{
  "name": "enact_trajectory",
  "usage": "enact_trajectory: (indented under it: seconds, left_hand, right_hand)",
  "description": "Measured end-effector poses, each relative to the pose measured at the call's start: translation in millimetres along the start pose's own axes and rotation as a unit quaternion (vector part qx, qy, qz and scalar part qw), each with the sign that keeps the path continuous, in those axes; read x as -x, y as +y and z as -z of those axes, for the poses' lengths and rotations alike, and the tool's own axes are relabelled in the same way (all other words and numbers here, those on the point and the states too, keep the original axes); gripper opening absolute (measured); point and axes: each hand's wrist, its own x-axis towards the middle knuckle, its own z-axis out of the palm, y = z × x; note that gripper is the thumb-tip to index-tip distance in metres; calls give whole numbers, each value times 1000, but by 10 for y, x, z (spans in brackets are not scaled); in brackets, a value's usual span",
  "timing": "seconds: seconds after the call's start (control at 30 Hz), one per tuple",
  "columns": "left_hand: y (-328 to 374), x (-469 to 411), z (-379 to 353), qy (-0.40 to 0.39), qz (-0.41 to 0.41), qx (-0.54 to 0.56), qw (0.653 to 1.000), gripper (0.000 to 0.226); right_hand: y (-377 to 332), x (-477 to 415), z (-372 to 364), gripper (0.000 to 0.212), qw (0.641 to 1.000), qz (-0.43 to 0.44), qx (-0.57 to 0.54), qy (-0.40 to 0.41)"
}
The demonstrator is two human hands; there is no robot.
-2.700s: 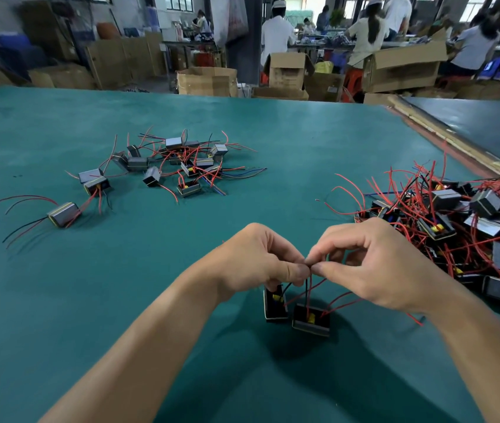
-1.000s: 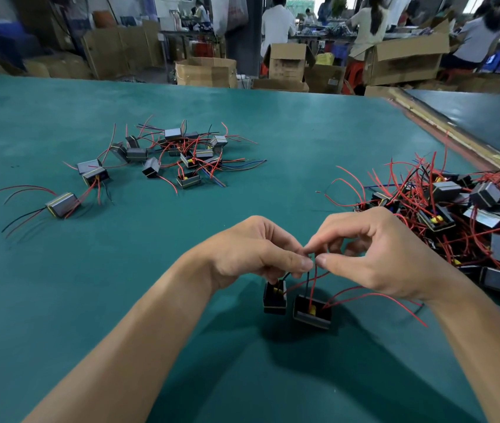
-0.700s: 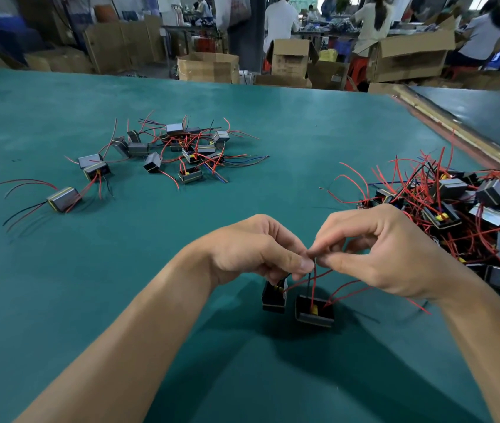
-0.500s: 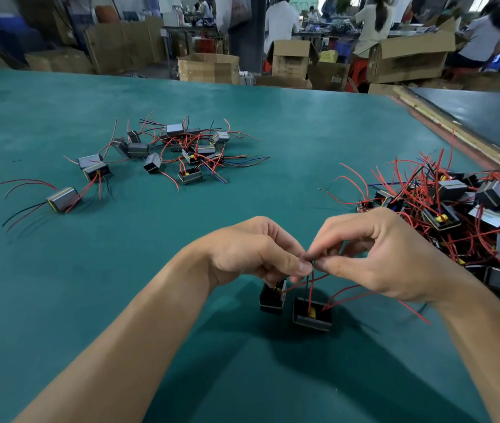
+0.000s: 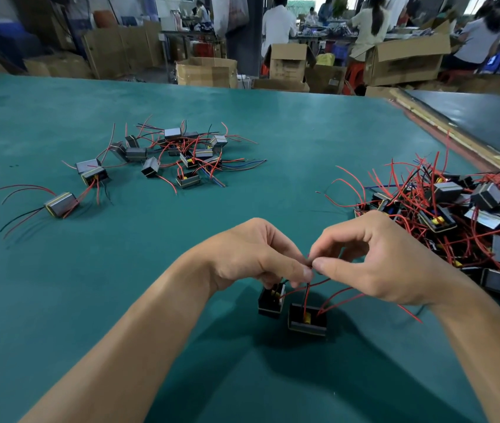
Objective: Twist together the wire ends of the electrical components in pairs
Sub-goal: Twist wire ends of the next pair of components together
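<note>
Near the front middle of the green bench (image 5: 120, 300), both hands meet fingertip to fingertip above two small black components. The left hand (image 5: 254, 254) pinches the wire ends (image 5: 309, 260) between thumb and curled forefinger, and the right hand (image 5: 373, 261) pinches the same spot from the other side, thumb tip against thumb tip. Thin red wires (image 5: 306, 293) rise from the components into that pinch; how far the ends are twisted cannot be made out behind the fingers. The left component (image 5: 270, 302) sits tilted just under the left hand, and the right component (image 5: 306, 320) rests on the bench just beside it, its open top showing a yellow part. A dense pile of components (image 5: 456, 209) with tangled red wires lies to the right. A looser scatter of components (image 5: 181, 154) lies farther back on the left, with a lone component (image 5: 60, 204) nearer the left edge. Cardboard boxes (image 5: 207, 71) and seated people fill the background beyond the bench.
</note>
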Motion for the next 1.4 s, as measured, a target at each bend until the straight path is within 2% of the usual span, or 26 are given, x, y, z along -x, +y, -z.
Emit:
enact_trajectory:
  seconds: [0.17, 0.27, 0.4, 0.47, 0.53, 0.6, 0.67, 0.8, 0.87, 0.97, 1.1, 1.23, 1.33, 1.4]
  left_hand:
    - [21, -16, -74, 74, -23, -18, 997, 7]
    - [24, -22, -129, 128, -33, -56, 990, 5]
    - [41, -9, -207, 166, -81, -110, 977, 12]
    - [48, 6, -254, 191, -134, -188, 954, 11]
    - [48, 10, -284, 221, -191, -295, 910, 10]
    - [44, 4, -286, 231, -213, -339, 887, 10]
    - [23, -9, -256, 230, -201, -307, 901, 10]
    - [6, -50, -151, 184, -118, -113, 969, 10]
    - [5, -62, -114, 163, -87, -50, 982, 8]
    - [2, -63, -75, 127, -60, 10, 990, 8]
    - [15, -49, -48, 97, -28, 45, 994, 2]
    - [15, -47, -38, 86, -13, 65, 994, 4]
    - [4, -54, -47, 117, -45, 16, 992, 15]
    - [11, -45, -86, 152, -79, -47, 984, 14]
  right_hand:
    - [22, 1, -14, 7, 999, -33, 6, 2]
    - [16, -15, -18, 14, 998, -59, 17, -15]
    - [34, -27, 4, 20, 990, -134, 3, -40]
    - [30, -32, 1, 25, 984, -170, -22, -40]
    - [38, -40, -4, 32, 976, -205, -63, -40]
    - [42, -44, -4, 35, 970, -220, -100, -38]
    - [38, -55, -5, 30, 976, -194, -95, -26]
    - [27, -73, -40, 18, 995, -79, -41, 38]
    - [42, -69, -53, 17, 997, -32, -11, 67]
    - [67, -56, -51, 17, 996, -10, -1, 88]
    - [65, -45, -46, 5, 995, -14, 3, 97]
    - [33, -39, -37, 8, 995, -7, 22, 96]
    - [24, -57, -57, 20, 997, -24, 40, 69]
    - [17, -77, -68, 22, 996, -69, 16, 51]
